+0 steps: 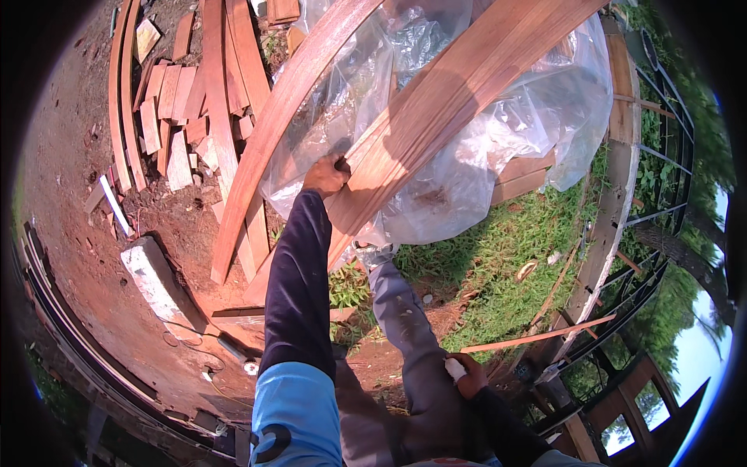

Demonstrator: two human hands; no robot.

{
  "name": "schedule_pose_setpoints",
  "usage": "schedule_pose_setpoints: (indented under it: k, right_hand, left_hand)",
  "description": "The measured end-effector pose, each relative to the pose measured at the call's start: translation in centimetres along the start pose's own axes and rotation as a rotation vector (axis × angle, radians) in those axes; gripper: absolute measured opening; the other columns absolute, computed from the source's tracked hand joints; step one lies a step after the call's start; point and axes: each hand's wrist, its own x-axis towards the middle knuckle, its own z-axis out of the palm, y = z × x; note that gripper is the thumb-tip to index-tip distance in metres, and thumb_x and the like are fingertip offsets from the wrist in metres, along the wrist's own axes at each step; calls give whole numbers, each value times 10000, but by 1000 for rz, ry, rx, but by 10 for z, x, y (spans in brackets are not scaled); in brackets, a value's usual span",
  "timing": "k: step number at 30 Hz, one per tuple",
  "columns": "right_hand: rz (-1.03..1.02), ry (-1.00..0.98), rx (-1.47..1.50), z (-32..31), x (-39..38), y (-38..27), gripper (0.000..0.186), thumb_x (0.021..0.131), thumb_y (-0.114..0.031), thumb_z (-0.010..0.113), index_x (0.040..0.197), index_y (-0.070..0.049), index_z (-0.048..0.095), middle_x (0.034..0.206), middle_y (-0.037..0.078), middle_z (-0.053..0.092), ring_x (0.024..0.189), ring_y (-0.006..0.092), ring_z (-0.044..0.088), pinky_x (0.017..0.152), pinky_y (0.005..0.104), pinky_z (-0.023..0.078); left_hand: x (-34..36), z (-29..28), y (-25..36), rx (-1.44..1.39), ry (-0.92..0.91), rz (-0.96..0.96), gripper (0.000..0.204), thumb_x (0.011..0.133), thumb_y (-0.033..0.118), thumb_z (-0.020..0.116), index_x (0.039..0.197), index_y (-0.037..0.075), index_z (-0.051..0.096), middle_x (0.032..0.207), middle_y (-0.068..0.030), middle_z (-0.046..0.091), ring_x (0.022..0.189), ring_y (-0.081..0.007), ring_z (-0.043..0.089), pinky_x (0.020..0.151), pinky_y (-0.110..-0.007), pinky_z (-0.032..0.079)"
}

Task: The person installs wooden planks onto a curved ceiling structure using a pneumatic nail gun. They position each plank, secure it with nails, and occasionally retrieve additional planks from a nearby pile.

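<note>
My left arm reaches forward, and my left hand [327, 175] is closed on the near left edge of a wide reddish-brown wooden plank [436, 105]. The plank slants up to the right over crumpled clear plastic sheeting [459, 194]. Down by my right thigh, my right hand [468, 377] is closed around a small white thing [454, 369] whose kind I cannot make out. A long narrow curved board [268, 140] lies just left of my left hand.
Cut wood offcuts [167, 101] are scattered on the dirt at the far left, beside long thin strips [124, 93]. A whitish block [156, 280] lies nearer. A thin wooden strip [537, 335] crosses the ground at right, near a long beam [611, 202] and metal framing.
</note>
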Motion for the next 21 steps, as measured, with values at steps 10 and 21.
schedule_pose_setpoints:
  k: [10, 21]
  right_hand:
    - [99, -12, 10, -7, 14, -25, 264, 925, -235, 612, 1105, -43, 631, 912, 38, 648, 812, 97, 569, 719, 265, 470]
    - [-27, 2, 353, -1, 49, -38, 263, 939, -209, 582, 1113, -14, 613, 830, 50, 618, 645, 105, 550, 584, 257, 449]
  left_hand:
    - [8, 9, 29, 239, -3, -56, 343, 749, 263, 657, 1045, 88, 655, 1102, -127, 625, 1098, -317, 542, 930, -463, 396]
    - [-88, 29, 25, -10, 436, 130, 356, 785, 74, 640, 1080, -29, 469, 997, -231, 610, 913, -395, 609, 791, -447, 479]
